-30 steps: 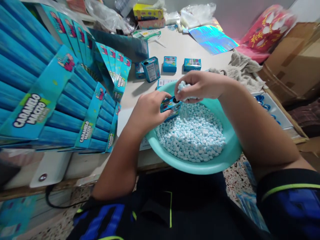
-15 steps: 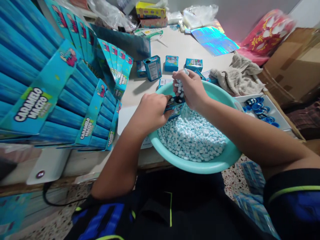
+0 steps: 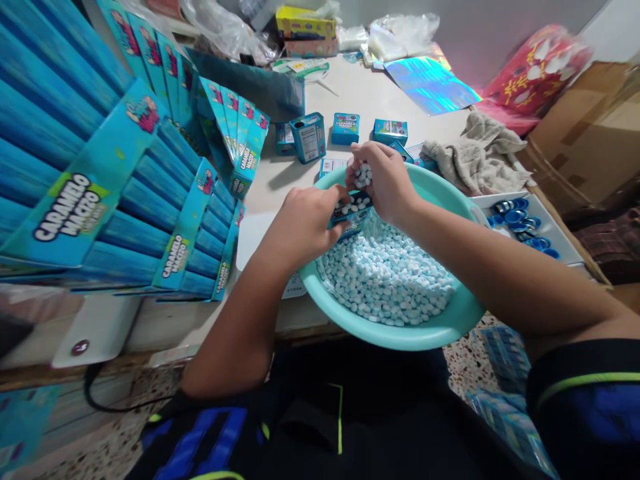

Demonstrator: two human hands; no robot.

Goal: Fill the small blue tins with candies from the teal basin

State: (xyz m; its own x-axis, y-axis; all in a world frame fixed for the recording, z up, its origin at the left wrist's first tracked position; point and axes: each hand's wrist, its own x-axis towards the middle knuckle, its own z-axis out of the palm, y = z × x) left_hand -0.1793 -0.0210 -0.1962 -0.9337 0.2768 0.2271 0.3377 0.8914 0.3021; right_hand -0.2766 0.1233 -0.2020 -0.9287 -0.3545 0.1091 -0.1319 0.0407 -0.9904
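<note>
The left hand (image 3: pixel 305 227) is closed around a small blue candy box (image 3: pixel 353 212), and its fingers grip the box's side. The box tilts just above the candies, and a few candies sit on its top. The right hand (image 3: pixel 385 183) is curled shut and pinches a little bunch of blue-and-white candies (image 3: pixel 363 176) right above the box. Below both hands, a big teal plastic basin (image 3: pixel 395 339) holds a deep pile of the same candies. Past the hands, on the white table (image 3: pixel 367 90), stand three more small blue boxes (image 3: pixel 345 128). To the left of the left hand are rows of blue Caramelo Macizo display boxes (image 3: pixel 70 217). To the right of the right hand lie a crumpled gray towel (image 3: pixel 473 157) and a white tray (image 3: pixel 565 230) with blue caps (image 3: pixel 520 223). Farther ahead are a shiny rainbow sheet (image 3: pixel 431 81) and clear plastic bags (image 3: pixel 405 37). A cardboard box (image 3: pixel 585 127) leans at the far right.
</note>
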